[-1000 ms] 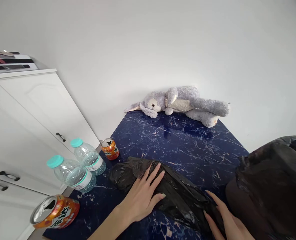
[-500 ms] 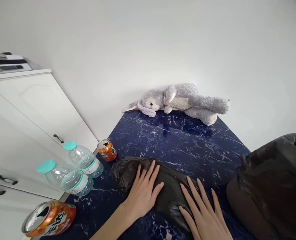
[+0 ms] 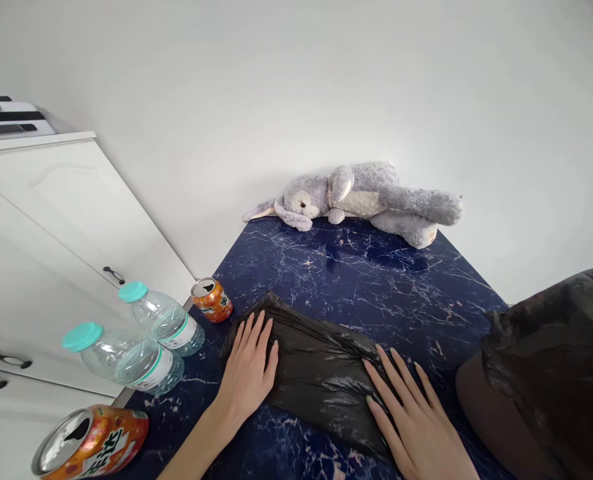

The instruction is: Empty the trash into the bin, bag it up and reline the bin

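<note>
Far left: white cabinet (image 3: pixel 31 253), dark handles on its doors. Along the left side of the blue marbled tabletop (image 3: pixel 366 280), an orange can (image 3: pixel 96 443) nearest you, its top opened. Beyond it, a clear bottle (image 3: pixel 121 360) and just behind that a second bottle (image 3: pixel 169 320), both with turquoise caps on. Then a farther can (image 3: pixel 213 303), also orange and opened.

Your left hand (image 3: pixel 249 370) lies palm down on the left end of the black plastic bag (image 3: pixel 321 380), fingers slightly spread, pinching nothing. The bag lies wrinkled across the near part of the tabletop, between and under your hands. Behind, at the far edge by the wall, a grey plush rabbit (image 3: pixel 366 200) on its side. Your right hand (image 3: pixel 416 427) rests on the bag's right end, fingers fanned, gripping nothing. Far right: a brown bin (image 3: pixel 481 400) with a black liner (image 3: pixel 551 353) over its rim, near your right hand, not touching.
</note>
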The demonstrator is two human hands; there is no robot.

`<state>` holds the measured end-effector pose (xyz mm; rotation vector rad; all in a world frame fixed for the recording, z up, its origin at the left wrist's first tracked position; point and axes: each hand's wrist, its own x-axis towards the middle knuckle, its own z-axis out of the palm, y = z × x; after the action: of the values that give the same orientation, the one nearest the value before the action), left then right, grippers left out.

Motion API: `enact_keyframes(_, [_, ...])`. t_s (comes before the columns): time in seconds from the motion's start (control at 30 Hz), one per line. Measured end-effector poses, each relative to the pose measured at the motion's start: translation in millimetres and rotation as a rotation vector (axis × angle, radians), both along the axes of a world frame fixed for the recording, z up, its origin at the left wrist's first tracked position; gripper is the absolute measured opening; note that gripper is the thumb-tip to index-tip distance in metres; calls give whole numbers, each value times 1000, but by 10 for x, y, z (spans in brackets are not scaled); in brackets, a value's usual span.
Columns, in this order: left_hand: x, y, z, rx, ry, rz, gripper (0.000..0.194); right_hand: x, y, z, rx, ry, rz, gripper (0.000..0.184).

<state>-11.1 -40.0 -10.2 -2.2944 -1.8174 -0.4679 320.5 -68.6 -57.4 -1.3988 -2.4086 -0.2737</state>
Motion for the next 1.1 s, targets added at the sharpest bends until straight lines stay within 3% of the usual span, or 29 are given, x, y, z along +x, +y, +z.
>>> enact_keyframes(0.1, [363, -136, 192, 56, -55, -136, 50, -39, 8, -28, 15, 22, -8, 77])
enact_keyframes(0.23, [1028, -286, 443, -167, -36, -543, 58, -69, 12, -122, 36, 15, 40, 78])
enact_keyframes(0.33, [1381, -268, 428, -290, -51, -690, 75, -85, 22, -198, 75, -17, 61, 80])
enact_keyframes(0.43, [1482, -188, 278, -360, -85, -656, 81, -103, 43, -205, 123, -36, 41, 79])
enact_keyframes(0.6, [1211, -98, 91, -317, -60, -520, 70, -118, 65, -85, 104, -8, 4, 77])
enact_keyframes(1.1, [-260, 350, -79, -157, 47, -110, 58, -113, 59, -36, 18, 14, -6, 70])
